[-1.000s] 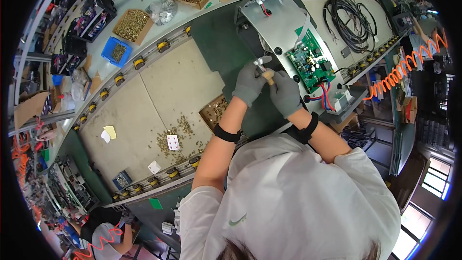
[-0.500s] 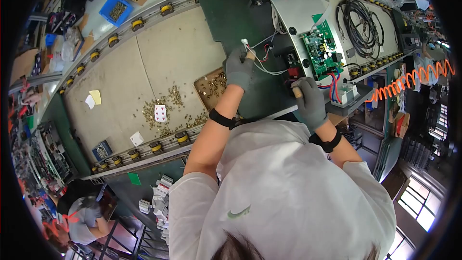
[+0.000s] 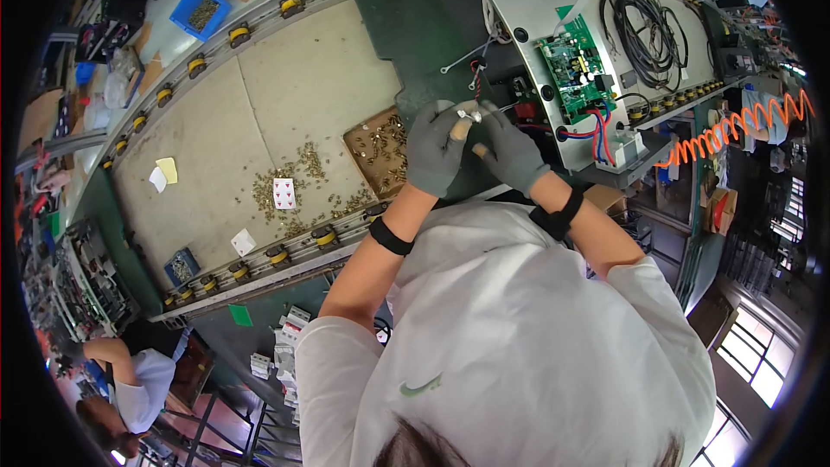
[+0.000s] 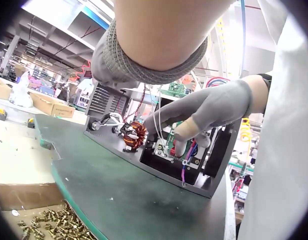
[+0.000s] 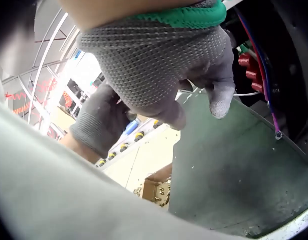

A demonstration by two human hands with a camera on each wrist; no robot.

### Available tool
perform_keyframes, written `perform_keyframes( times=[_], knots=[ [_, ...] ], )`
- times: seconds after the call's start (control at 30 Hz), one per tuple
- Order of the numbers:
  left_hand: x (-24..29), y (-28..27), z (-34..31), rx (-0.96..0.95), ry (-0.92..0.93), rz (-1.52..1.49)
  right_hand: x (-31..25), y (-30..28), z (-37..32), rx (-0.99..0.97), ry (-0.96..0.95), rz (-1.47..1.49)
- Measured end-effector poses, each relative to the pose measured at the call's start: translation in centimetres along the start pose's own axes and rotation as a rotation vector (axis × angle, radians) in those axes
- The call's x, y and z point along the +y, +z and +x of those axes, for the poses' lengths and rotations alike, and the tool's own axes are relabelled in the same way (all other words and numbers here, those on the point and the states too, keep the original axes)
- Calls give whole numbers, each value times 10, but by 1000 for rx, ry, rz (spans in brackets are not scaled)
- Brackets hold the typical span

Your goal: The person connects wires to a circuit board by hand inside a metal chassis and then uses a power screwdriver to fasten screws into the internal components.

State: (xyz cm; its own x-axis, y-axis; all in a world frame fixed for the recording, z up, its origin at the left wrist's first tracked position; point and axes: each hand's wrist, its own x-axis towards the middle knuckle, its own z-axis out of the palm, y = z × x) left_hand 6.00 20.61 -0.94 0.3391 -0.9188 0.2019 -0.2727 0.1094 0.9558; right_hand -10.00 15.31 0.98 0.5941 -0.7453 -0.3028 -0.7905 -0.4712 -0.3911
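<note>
In the head view my gloved left hand (image 3: 435, 149) pinches a white wire connector (image 3: 468, 116) between thumb and fingers, above the dark green board (image 3: 380, 30). My gloved right hand (image 3: 514, 154) reaches in from the other side, its forefinger close to the connector, thumb held apart. In the left wrist view white wires (image 4: 160, 112) and a red twisted pair run down from the left hand, which the forearm partly hides. A copper-wound coil (image 4: 135, 134) sits in the metal chassis (image 4: 159, 169), near the right hand's fingers. Pink and blue leads (image 5: 269, 102) hang beside the right hand.
A green circuit board (image 3: 572, 65) is mounted on the chassis's silver plate (image 3: 497, 0). A cardboard box of brass screws (image 3: 376, 151) stands left of the hands, with loose screws (image 3: 298, 199) around a playing card. Black cable (image 3: 644, 39) lies coiled behind.
Both hands first met over a white connector, then separated, the right drawing back toward the chassis's near corner. Now they are together again at the connector. The head view has shifted slightly.
</note>
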Motion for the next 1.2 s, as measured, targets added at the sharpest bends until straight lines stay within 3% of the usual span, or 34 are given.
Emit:
perform_keyframes(
  times=[0.03, 0.07, 0.13, 0.17, 0.2, 0.3, 0.43, 0.47, 0.5, 0.53, 0.57, 0.63, 0.67, 0.73, 0.77, 0.8, 0.87, 1.0, 1.07, 1.1, 1.2],
  knots=[
    [-1, 0, 1, -1, 1, -3, 10, 15, 4, 109, -165, -12],
    [-5, 1, 1, 3, 70, 0, 22, 22, 1, 110, -163, -13],
    [-10, 2, -2, 7, 136, 0, 12, 4, 1, -237, -73, -33],
    [-13, 3, -4, -75, -1, -253, 9, -3, -3, -239, -72, -36],
    [-17, 4, -7, -156, -138, -507, 7, -9, -10, -119, -144, -11],
    [-30, 8, -13, -138, -233, -731, -9, -51, -34, 222, -290, -92],
    [-28, 4, -5, -39, -229, -735, -13, -93, -79, 773, -170, -473],
    [-22, 1, -1, -5, -111, -582, -15, -97, -86, 769, -168, -477],
    [-18, -1, 3, 30, 9, -427, -20, -104, -93, 848, -39, -617],
    [-17, -2, 3, 29, 10, -429, -22, -109, -97, 925, 94, -756],
    [-15, -3, 0, -31, 29, -399, -17, -106, -98, 923, 98, -758],
    [-12, -2, -3, -97, 51, -371, 1, -98, -101, 1083, 374, -172],
    [-9, 1, -4, -131, 100, -401, 8, -98, -102, 1087, 378, -173],
    [-6, 3, -5, -163, 149, -431, 27, -102, -104, 989, 597, 1019],
    [-3, 1, -5, -202, 209, -341, 47, -107, -106, 839, 554, 1253],
    [-1, 1, -6, -242, 267, -251, 62, -109, -109, 841, 559, 1252],
    [4, 1, -11, -343, 316, -102, 81, -113, -112, 598, 543, 1244],
    [-7, 7, -15, -614, 376, 280, 88, -126, -106, 550, 608, 1213],
    [-14, 16, -10, -710, 346, 345, 102, -132, -104, 577, 605, 1397],
    [-17, 21, -8, -805, 318, 411, 132, -138, -110, 481, 708, 1410],
    [-29, 42, 0, -827, 215, 422, 116, -168, -102, 533, 784, 1367]
  ],
)
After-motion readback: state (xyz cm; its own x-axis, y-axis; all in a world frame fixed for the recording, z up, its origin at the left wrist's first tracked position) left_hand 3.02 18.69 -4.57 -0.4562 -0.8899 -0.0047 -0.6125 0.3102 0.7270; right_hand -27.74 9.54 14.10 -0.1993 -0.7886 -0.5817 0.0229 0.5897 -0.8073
